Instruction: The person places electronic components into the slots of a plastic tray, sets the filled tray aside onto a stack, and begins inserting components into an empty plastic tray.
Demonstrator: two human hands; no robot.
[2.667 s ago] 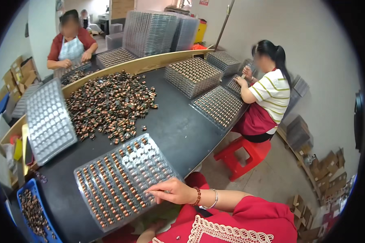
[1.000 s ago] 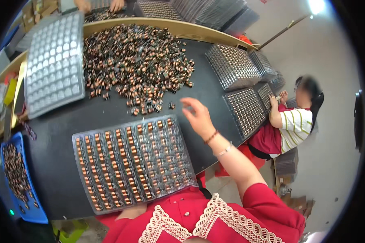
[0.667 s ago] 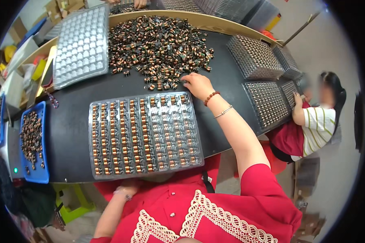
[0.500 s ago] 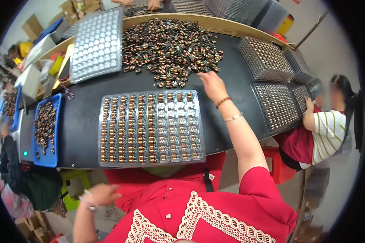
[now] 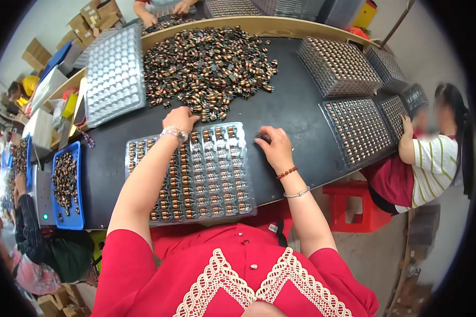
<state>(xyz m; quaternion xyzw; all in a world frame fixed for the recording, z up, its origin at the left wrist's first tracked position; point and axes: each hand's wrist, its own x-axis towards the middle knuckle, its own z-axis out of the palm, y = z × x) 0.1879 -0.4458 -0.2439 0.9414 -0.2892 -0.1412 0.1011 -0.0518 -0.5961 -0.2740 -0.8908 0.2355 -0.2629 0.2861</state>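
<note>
Tray [image 5: 214, 177] underlies forearm [image 5: 145, 182]; left hand [image 5: 180, 119] near coils [image 5: 211, 66], grip unclear, right hand [image 5: 276, 147] pinching components [image 5: 263, 138].

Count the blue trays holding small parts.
2: one blue tray on the black table, left of the clear tray; another blue tray farther left. Others may be hidden.

A clear plastic blister tray [image 5: 250, 185] lies flat just short of a loose heap of small copper-wound coils [image 5: 211, 63] with dark ends. Its visible left-hand columns carry coils in straight lines; the right-hand columns have coils along the top row, though glare makes it hard to tell whether their lower pockets are empty. A dark piece [image 5: 263, 138], probably another coil, sits pinched in the right hand [image 5: 278, 149].
</note>
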